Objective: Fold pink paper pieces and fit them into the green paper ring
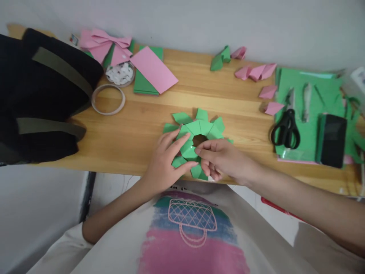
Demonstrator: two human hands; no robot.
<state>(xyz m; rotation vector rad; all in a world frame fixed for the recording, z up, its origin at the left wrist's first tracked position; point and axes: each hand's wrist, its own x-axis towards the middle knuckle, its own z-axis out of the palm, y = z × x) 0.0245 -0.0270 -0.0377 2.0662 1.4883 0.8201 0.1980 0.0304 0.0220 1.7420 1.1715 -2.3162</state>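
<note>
A green folded-paper ring (200,127) with pointed tabs around its rim lies near the table's front edge. My left hand (168,158) rests over its left side, fingers spread on the paper and the thumb stretched along its lower part. On the right, my right hand (218,156) has thumb and forefinger pinched together at the lower inner edge of the ring, its other fingers curled. What lies between those fingertips is too small to make out. Through the ring's middle hole a dark brownish patch shows. Parts of the ring's left and lower right are hidden by my hands.
Black scissors (286,131), a cutter knife (307,102) and a dark phone-like object (331,140) lie on green sheets (296,82). Pink folded pieces (268,92) stand nearby. Leftward are a tape roll (122,101), a tub of white bits (120,74), pink paper (155,69) and a black bag (42,99).
</note>
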